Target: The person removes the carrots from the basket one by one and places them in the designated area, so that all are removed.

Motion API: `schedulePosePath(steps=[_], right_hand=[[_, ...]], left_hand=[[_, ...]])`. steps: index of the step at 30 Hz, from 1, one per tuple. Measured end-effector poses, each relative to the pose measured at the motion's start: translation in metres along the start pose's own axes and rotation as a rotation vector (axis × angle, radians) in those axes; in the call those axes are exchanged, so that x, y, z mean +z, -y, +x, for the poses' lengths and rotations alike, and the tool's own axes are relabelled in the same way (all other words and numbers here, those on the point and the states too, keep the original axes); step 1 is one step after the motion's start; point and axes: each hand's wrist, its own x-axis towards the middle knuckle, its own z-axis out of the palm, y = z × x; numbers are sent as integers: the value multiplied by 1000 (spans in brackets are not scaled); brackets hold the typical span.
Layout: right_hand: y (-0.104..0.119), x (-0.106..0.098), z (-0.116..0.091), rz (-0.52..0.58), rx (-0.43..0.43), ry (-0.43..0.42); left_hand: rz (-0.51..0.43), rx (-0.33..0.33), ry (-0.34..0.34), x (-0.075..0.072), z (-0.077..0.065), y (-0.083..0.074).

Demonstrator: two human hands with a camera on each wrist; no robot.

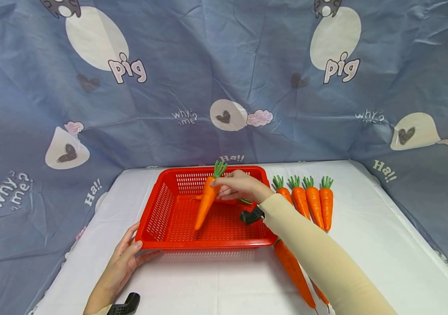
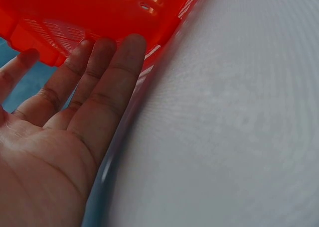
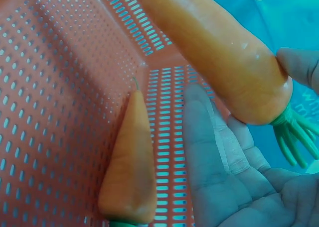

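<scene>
My right hand [image 1: 243,186] pinches an orange carrot [image 1: 207,201] near its green top, thumb on one side and fingers on the other. The carrot is held over the red plastic basket [image 1: 204,243], its tip slanting down toward the front. Inside the basket another carrot [image 3: 129,172] lies along the far side, partly covered by the right hand in the head view. At the basket's front left corner is my left hand [image 1: 121,264]; its nearly straight fingers [image 2: 107,95] touch the outer wall, with the thumb by the rim.
Several carrots [image 1: 326,203] lie side by side on the white tablecloth [image 1: 373,227] right of the basket, green tops away from me. Closer in, another carrot [image 1: 295,271] lies partly behind the right sleeve [image 1: 314,258]. A blue printed cloth [image 1: 239,87] hangs behind the table.
</scene>
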Motion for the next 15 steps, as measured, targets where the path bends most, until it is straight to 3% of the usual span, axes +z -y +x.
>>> schedulePosePath(steps=[15], right_hand=[[9,-16,-16,47,-17,-18]], left_hand=[[-5,-24,-7,1,1,-2]])
